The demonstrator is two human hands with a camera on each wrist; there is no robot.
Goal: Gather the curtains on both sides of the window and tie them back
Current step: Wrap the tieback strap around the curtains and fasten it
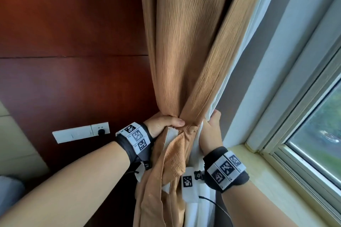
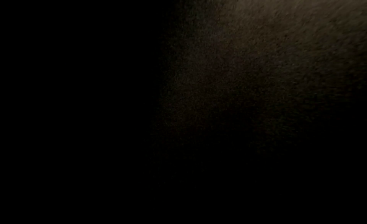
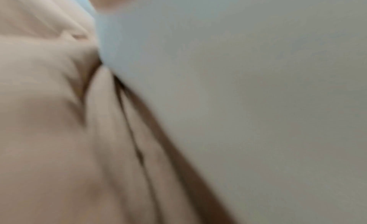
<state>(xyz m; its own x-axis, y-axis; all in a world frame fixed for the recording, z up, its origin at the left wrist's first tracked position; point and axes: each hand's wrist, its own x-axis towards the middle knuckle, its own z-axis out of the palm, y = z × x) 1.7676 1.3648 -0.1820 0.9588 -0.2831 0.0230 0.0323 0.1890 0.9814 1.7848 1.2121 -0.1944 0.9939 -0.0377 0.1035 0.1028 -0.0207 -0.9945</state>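
A tan ribbed curtain (image 1: 184,51) with a white lining (image 1: 245,57) hangs left of the window, bunched at waist height. My left hand (image 1: 164,125) grips the bunch from the left, thumb across the front folds. My right hand (image 1: 210,131) wraps round the bunch from the right, fingers behind the white lining. Below the hands a cream-backed tan band or fold (image 1: 173,145) hangs down; I cannot tell if it is a tie-back. The left wrist view is almost black. The right wrist view shows blurred beige fabric folds (image 3: 59,117) against a pale surface (image 3: 258,101).
A dark red wood panel wall (image 1: 73,42) lies behind and left, with a white socket strip (image 1: 81,132). To the right run the pale windowsill (image 1: 276,180) and the window frame (image 1: 304,116). A black cable (image 1: 215,204) trails from my right wristband.
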